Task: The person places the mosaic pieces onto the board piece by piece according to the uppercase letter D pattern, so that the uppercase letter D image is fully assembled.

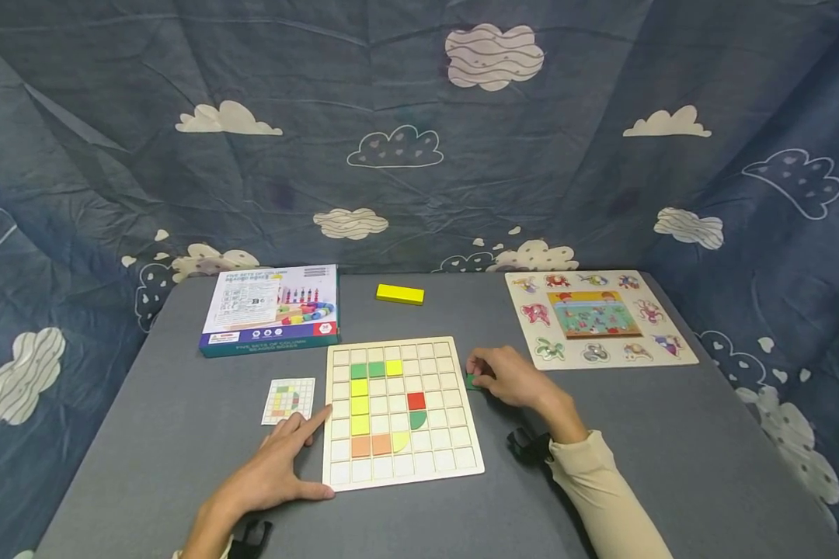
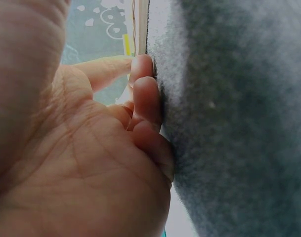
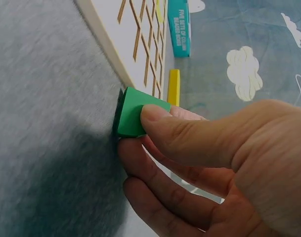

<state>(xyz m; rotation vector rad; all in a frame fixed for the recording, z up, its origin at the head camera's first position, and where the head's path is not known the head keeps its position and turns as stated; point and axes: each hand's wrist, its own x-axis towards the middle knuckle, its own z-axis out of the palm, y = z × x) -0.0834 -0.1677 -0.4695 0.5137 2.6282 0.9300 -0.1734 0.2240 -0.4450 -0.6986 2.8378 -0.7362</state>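
A wooden grid board [image 1: 405, 484] lies flat on the grey table, with green, yellow, orange and red tiles in some cells. The left hand [image 1: 269, 473] touches the board's left edge with a straight index finger and with the thumb near the lower left corner. Just beyond the board's right edge, the right hand [image 1: 510, 378] pinches a green tile [image 3: 130, 116] between thumb and fingers, close above or on the table. A small card [image 1: 306, 388] printed with a coloured grid lies left of the board, near the left hand's fingers.
Behind the card lies a boxed game [image 1: 269, 310]. A yellow block [image 1: 400, 294] rests at the back middle. At the back right is a white picture puzzle board [image 1: 524, 310] with sea creatures. A blue cloud-print cloth [image 1: 405, 202] hangs behind the table.
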